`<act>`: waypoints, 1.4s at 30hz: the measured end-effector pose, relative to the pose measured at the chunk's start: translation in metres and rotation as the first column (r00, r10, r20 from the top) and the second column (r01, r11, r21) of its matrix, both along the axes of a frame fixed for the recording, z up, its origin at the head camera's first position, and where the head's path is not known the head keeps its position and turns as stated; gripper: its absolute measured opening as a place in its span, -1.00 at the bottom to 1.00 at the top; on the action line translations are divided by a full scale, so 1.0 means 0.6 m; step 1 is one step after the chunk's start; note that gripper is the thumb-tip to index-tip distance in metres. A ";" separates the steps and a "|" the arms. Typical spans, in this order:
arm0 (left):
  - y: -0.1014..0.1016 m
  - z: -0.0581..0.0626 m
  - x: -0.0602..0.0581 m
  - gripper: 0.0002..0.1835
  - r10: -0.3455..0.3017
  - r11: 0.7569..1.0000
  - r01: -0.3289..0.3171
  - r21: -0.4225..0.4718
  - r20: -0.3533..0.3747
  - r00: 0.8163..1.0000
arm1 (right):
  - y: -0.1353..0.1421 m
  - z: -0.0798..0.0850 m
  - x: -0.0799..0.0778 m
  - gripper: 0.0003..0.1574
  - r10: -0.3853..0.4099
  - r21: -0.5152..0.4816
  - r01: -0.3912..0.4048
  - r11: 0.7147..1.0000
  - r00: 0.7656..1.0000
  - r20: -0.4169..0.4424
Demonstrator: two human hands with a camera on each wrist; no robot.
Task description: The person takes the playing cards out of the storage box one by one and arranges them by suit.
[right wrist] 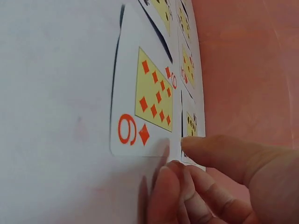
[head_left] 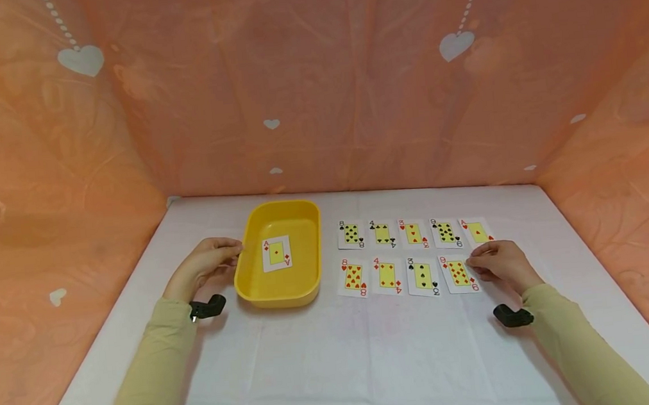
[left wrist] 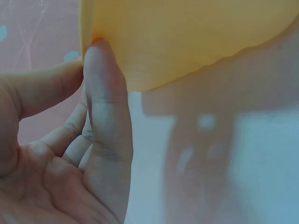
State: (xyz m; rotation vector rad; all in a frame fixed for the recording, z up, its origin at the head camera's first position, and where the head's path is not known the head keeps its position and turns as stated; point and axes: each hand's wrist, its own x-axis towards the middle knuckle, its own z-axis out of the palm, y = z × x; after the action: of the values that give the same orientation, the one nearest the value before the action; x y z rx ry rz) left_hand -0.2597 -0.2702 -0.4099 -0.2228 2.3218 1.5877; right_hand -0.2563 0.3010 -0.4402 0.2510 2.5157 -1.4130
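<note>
In the head view my left hand (head_left: 208, 263) is at the left side of a yellow plastic tray (head_left: 281, 298). The left wrist view shows thumb and forefinger pinching the tray's rim (left wrist: 86, 28). An ace of diamonds card (head_left: 277, 253) lies face up inside. On the right, my right hand (head_left: 504, 264) is at the right edge of a nine of diamonds (head_left: 459, 274), fingertips bent beside it. In the right wrist view a gap separates the thumb (right wrist: 205, 147) from the curled fingers (right wrist: 166, 191), and no card shows between them.
Face-up playing cards form two rows right of the tray. The ace of hearts (head_left: 478, 232) ends the back row, beside a black nine (head_left: 446, 234). A black three (head_left: 422, 277) lies left of the nine of diamonds. Orange cloth walls (head_left: 341, 130) enclose the white tabletop (head_left: 339, 368).
</note>
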 end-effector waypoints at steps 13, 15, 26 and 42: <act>0.003 0.004 0.000 -0.51 0.009 1.000 -0.009 -0.005 0.006 1.000 | 0.018 0.035 0.007 -0.40 0.175 -0.095 -0.186 0.978 0.978 -0.114; 0.003 0.004 0.000 -0.51 0.002 1.000 -0.002 -0.007 0.003 1.000 | 0.020 0.041 0.008 -0.38 0.216 -0.119 -0.232 0.965 0.968 -0.130; 0.003 0.002 0.001 -0.53 0.018 1.000 -0.018 0.005 -0.009 1.000 | -0.014 0.074 0.003 -0.26 0.308 -0.242 -0.338 0.910 0.939 -0.153; 0.010 0.004 0.006 -0.50 -0.009 1.000 0.009 -0.002 -0.054 0.998 | -0.144 0.123 -0.026 -0.44 0.381 -0.491 -0.427 0.759 0.904 -0.196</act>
State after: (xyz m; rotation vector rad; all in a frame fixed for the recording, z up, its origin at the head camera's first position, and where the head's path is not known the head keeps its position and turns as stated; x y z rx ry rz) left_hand -0.2562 -0.2640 -0.4076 -0.1718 2.3612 1.6069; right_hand -0.2719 0.2145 -0.3662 -0.4422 1.9495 -1.8535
